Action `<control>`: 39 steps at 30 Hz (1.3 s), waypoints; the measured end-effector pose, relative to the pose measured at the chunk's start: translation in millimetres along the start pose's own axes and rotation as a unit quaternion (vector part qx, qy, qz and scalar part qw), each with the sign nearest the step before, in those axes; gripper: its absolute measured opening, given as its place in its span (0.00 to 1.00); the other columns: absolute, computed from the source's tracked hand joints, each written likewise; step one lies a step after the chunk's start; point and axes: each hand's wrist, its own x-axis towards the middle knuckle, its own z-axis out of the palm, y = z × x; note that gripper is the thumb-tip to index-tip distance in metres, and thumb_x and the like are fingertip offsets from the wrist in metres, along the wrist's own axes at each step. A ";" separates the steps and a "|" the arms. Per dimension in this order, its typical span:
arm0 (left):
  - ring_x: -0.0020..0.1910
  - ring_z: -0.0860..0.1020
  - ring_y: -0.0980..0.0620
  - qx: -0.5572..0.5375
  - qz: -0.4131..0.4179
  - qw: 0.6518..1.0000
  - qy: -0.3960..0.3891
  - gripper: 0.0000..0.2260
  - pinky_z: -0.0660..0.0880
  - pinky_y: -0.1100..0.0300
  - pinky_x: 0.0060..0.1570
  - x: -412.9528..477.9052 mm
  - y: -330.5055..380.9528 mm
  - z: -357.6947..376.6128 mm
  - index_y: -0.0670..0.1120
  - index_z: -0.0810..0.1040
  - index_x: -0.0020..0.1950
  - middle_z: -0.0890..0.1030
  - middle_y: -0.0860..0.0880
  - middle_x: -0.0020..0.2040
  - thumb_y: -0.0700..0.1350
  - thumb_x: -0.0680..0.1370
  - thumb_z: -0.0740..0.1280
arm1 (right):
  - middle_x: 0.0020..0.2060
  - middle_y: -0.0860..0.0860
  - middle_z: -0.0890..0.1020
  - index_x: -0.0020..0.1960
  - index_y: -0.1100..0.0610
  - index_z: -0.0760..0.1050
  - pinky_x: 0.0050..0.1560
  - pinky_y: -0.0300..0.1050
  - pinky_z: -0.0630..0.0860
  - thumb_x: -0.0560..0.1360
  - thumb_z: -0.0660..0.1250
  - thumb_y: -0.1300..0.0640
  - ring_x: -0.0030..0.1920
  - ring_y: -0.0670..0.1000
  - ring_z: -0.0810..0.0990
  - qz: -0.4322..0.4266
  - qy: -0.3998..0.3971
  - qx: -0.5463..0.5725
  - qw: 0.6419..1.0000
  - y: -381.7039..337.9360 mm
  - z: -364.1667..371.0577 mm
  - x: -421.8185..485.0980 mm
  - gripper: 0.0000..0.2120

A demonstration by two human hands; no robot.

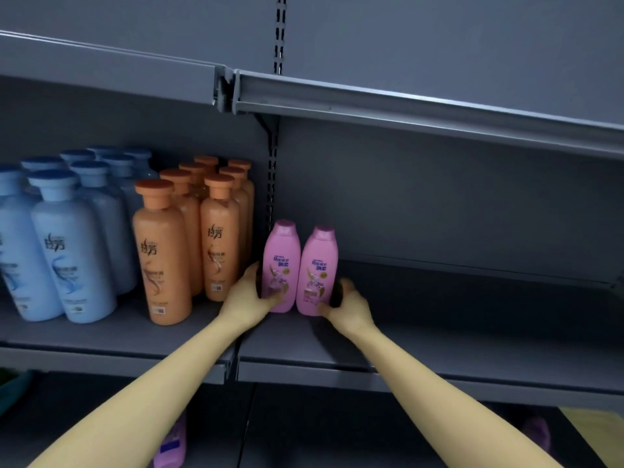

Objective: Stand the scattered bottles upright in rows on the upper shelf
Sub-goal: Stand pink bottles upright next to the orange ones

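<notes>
On the far left of the grey metal shelf (101, 336), a block of pale blue bottles (72, 251) stands upright in rows, each rounded at the shoulder and topped with a wide, flat, darker blue cap; dark Chinese characters sit on the front labels above a swirling blue motif. Just beside them stand the orange bottles (162, 258), the same smooth plastic shape with flat orange caps, the same two dark characters and a brown swirl, with a small barcode patch near the base. Right of the slotted upright, the left hand (248, 295) wraps the lower part of the left pink bottle (282, 261), thumb across its front and fingers curled behind. This bottle is short, glossy and oval, with a rounded pink cap and a label reading "Rejoice" in blue over Chinese characters and a flower picture. Touching it stands the right pink bottle (319, 265), identical in label and shape, upright on the shelf. The right hand (349, 305) closes around its lower right side, thumb on the front. On the dim lower shelf, a purple bottle (172, 444) lies between the forearms, its label too blurred to read.
</notes>
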 end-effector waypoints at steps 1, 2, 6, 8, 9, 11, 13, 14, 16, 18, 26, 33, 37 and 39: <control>0.64 0.73 0.44 0.046 -0.003 0.999 0.013 0.31 0.69 0.58 0.57 -7.0 0.6 -0.5 0.43 0.62 0.73 0.74 0.44 0.66 0.44 0.74 0.71 | 0.65 0.57 0.73 0.72 0.58 0.62 0.58 0.45 0.72 0.75 0.67 0.56 0.65 0.58 0.72 0.001 0.016 -0.034 0.999 0.9 1.0 -3.6 0.28; 0.65 0.72 0.42 0.095 -0.008 0.995 0.020 0.30 0.70 0.56 0.58 -14.6 0.5 -0.8 0.43 0.61 0.74 0.72 0.42 0.67 0.47 0.75 0.69 | 0.67 0.58 0.71 0.73 0.58 0.60 0.61 0.47 0.71 0.76 0.66 0.54 0.66 0.60 0.70 0.005 0.025 -0.063 0.998 1.7 2.7 -8.1 0.29; 0.68 0.66 0.40 0.266 -0.012 0.964 -0.012 0.30 0.68 0.50 0.61 -45.1 -2.1 -3.3 0.46 0.58 0.75 0.66 0.42 0.70 0.55 0.77 0.63 | 0.69 0.59 0.67 0.75 0.54 0.57 0.67 0.54 0.65 0.78 0.60 0.50 0.70 0.62 0.62 0.007 0.021 -0.172 0.985 -1.3 13.4 -36.3 0.27; 0.70 0.63 0.41 0.313 -0.004 0.949 -0.035 0.30 0.66 0.49 0.63 -60.3 -5.5 -5.7 0.47 0.57 0.75 0.64 0.43 0.71 0.57 0.78 0.60 | 0.70 0.58 0.65 0.73 0.53 0.60 0.68 0.56 0.63 0.79 0.58 0.49 0.71 0.61 0.60 -0.007 0.012 -0.223 0.975 -6.9 20.8 -54.2 0.24; 0.70 0.62 0.41 0.324 0.002 0.945 -0.043 0.29 0.66 0.48 0.64 -67.6 -8.1 -7.8 0.46 0.58 0.75 0.64 0.43 0.72 0.57 0.78 0.60 | 0.71 0.58 0.64 0.73 0.54 0.60 0.69 0.57 0.61 0.79 0.57 0.49 0.72 0.61 0.58 -0.016 0.007 -0.246 0.969 -10.1 25.5 -63.2 0.24; 0.71 0.61 0.42 0.330 0.015 0.942 -0.053 0.28 0.65 0.48 0.65 -82.3 -14.1 -13.6 0.46 0.58 0.75 0.63 0.44 0.72 0.57 0.79 0.59 | 0.73 0.57 0.61 0.74 0.54 0.58 0.70 0.59 0.59 0.80 0.56 0.48 0.74 0.60 0.54 -0.036 -0.002 -0.282 0.959 -17.2 36.5 -81.5 0.25; 0.72 0.59 0.43 0.336 0.028 0.940 -0.058 0.28 0.64 0.48 0.66 -98.0 -20.4 -21.4 0.47 0.58 0.75 0.62 0.45 0.73 0.57 0.79 0.59 | 0.75 0.57 0.58 0.76 0.53 0.54 0.71 0.60 0.56 0.80 0.55 0.47 0.75 0.59 0.51 -0.056 -0.010 -0.306 0.950 -25.0 48.6 -99.4 0.27; 0.72 0.59 0.43 0.341 0.032 0.938 -0.060 0.28 0.63 0.48 0.66 -105.9 -23.4 -25.6 0.47 0.58 0.75 0.62 0.45 0.73 0.57 0.79 0.59 | 0.75 0.57 0.56 0.77 0.52 0.53 0.72 0.60 0.54 0.80 0.55 0.47 0.76 0.59 0.50 -0.062 -0.016 -0.315 0.947 -29.3 54.7 -108.5 0.27; 0.73 0.57 0.44 0.353 0.036 0.933 -0.065 0.27 0.63 0.48 0.67 -122.0 -30.1 -34.8 0.47 0.59 0.75 0.62 0.45 0.74 0.58 0.79 0.58 | 0.76 0.57 0.54 0.77 0.52 0.52 0.72 0.61 0.52 0.81 0.55 0.47 0.76 0.58 0.47 -0.068 -0.029 -0.322 0.944 -38.0 67.8 -126.4 0.27; 0.74 0.57 0.44 0.362 0.036 0.929 -0.069 0.27 0.62 0.48 0.68 -137.2 -38.9 -43.9 0.48 0.59 0.74 0.61 0.45 0.74 0.58 0.79 0.58 | 0.76 0.57 0.53 0.77 0.52 0.51 0.72 0.61 0.50 0.81 0.55 0.47 0.76 0.58 0.46 -0.075 -0.041 -0.323 0.942 -45.1 82.3 -143.6 0.28; 0.74 0.56 0.43 0.382 -0.010 0.919 -0.097 0.27 0.62 0.47 0.68 -192.1 -93.7 -77.9 0.47 0.59 0.75 0.60 0.44 0.75 0.58 0.79 0.57 | 0.76 0.58 0.52 0.78 0.53 0.50 0.72 0.63 0.50 0.81 0.55 0.47 0.76 0.59 0.47 -0.082 -0.108 -0.332 0.933 -48.4 148.8 -195.1 0.28; 0.71 0.61 0.43 0.362 -0.089 0.921 -0.110 0.26 0.65 0.48 0.64 -222.6 -153.3 -95.3 0.47 0.61 0.73 0.64 0.45 0.72 0.57 0.79 0.58 | 0.76 0.57 0.54 0.77 0.52 0.51 0.71 0.61 0.52 0.81 0.55 0.47 0.76 0.60 0.49 -0.067 -0.178 -0.341 0.921 -34.7 209.4 -207.6 0.28; 0.71 0.62 0.44 0.349 -0.134 0.920 -0.118 0.25 0.66 0.48 0.64 -231.1 -185.6 -101.4 0.47 0.63 0.72 0.65 0.45 0.70 0.57 0.79 0.58 | 0.76 0.57 0.54 0.77 0.53 0.52 0.71 0.61 0.53 0.81 0.55 0.47 0.76 0.60 0.50 -0.063 -0.217 -0.342 0.912 -28.8 239.5 -206.5 0.28; 0.70 0.62 0.43 0.346 -0.160 0.916 -0.123 0.25 0.66 0.48 0.64 -232.0 -199.7 -102.3 0.47 0.63 0.72 0.66 0.45 0.70 0.58 0.79 0.58 | 0.76 0.56 0.54 0.77 0.53 0.52 0.71 0.61 0.53 0.81 0.55 0.47 0.76 0.60 0.50 -0.061 -0.234 -0.343 0.908 -25.4 252.8 -204.4 0.28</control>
